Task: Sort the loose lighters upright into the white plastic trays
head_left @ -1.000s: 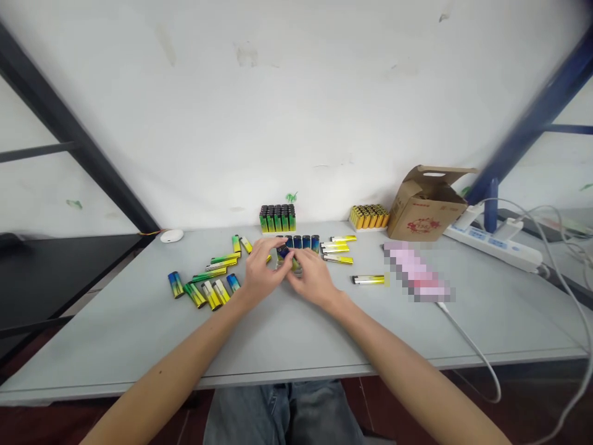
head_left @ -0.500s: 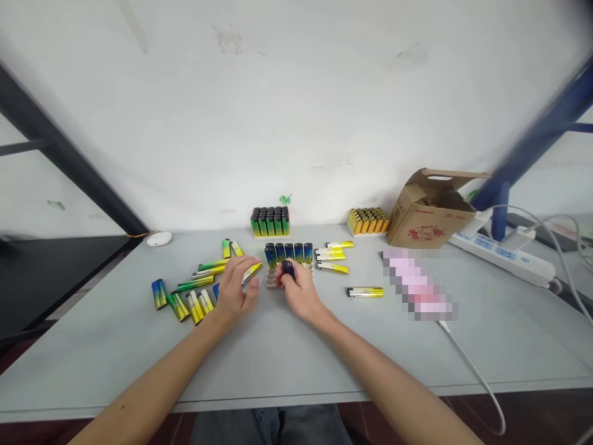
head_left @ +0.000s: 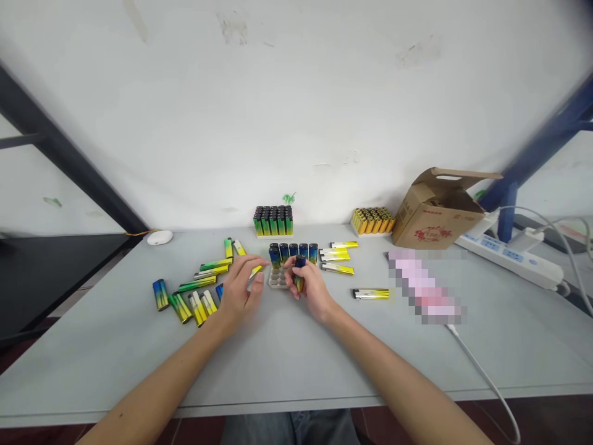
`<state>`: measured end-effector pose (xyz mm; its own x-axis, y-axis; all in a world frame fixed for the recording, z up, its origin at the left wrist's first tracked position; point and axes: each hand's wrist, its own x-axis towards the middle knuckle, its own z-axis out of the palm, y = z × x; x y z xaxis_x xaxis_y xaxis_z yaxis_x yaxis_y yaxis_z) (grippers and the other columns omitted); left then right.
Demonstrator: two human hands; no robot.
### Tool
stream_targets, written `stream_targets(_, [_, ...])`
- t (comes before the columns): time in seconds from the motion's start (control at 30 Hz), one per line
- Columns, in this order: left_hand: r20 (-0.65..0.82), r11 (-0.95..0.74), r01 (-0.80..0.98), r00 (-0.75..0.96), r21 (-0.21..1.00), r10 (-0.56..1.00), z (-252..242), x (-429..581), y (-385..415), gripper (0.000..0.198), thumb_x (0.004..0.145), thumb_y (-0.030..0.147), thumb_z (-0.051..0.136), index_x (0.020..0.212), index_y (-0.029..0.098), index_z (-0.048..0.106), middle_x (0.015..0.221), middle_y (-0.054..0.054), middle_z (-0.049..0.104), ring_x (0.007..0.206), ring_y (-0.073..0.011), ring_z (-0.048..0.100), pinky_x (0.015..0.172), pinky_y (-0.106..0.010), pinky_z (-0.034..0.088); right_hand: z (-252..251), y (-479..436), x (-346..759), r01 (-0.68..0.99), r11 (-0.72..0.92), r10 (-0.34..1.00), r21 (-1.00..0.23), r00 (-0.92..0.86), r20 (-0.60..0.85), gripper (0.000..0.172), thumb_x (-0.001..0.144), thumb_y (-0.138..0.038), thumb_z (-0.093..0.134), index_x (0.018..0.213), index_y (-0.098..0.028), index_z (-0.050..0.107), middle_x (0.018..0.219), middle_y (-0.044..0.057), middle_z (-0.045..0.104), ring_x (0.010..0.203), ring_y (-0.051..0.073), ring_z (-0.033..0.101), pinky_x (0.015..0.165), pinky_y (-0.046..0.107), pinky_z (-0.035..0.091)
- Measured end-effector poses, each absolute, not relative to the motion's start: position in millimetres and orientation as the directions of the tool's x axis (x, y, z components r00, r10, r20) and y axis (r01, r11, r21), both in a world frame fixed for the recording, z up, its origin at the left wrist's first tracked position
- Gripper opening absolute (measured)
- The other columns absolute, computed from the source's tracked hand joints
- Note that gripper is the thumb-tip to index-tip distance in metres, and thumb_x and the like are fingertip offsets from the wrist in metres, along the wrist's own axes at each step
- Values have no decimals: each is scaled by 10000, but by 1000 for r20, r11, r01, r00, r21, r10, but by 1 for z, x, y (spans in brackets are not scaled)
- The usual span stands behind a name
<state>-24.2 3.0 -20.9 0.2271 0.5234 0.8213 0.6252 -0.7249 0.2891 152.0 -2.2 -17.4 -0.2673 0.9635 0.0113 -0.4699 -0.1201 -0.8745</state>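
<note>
The person's right hand has its grip closed around a slim, glossy tube with a dark blue top and a yellowish lower end, probably a lighter, with the thumb laid against it. The tube's long axis runs close to upright, blue end up, much as the row of shiny blue cylinders with dark tops stands just beyond it. Those sit along the far side of a pale, shallow tray with rounded cups, and one more of their kind stands nearer, at the row's left end. From where I am, the tube is over or just in front of the tray's right part; the fingers cover that side, so I can't tell whether its lower end meets a cup. The hollow cups that do show lie to the left of it, between the two hands. The right hand is plainly the nearer one to those cups. The left hand hangs left of the tray, its grip loosely spread, with nothing in it that I can see; by its fingertips a silver-and-yellow stick lies slanted on the grey counter, touching or not I cannot say.
</note>
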Motion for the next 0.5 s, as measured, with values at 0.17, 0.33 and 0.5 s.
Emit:
stream_targets(0.17, [826,-732,615,222,294,518,-18,-23,2,230,942,236,403,1039,186,606,1016,-97,631,982,-209,601,876,-370,493,-12,-7,150,-467,-165,961,-869,-274,-35,296,775,-415,602,823,-229,377,663,-87,468,393,35,390,367,180,219])
stream_targets(0.33, [823,-719,622,202,310,531,-15,-23,3,216,942,232,406,1045,183,590,1015,-95,630,986,-208,598,874,-365,493,-4,-8,157,-382,-254,910,-889,-406,-86,409,739,-514,690,798,-217,415,655,-71,450,475,76,517,349,180,220])
stream_targets(0.5, [774,-634,681,155,366,614,-19,-23,6,284,918,247,479,1191,175,508,1059,-100,624,985,-211,599,860,-367,503,0,-5,168,-298,-211,902,-931,-427,-67,418,728,-519,728,806,-201,467,628,-59,477,525,69,494,396,171,280])
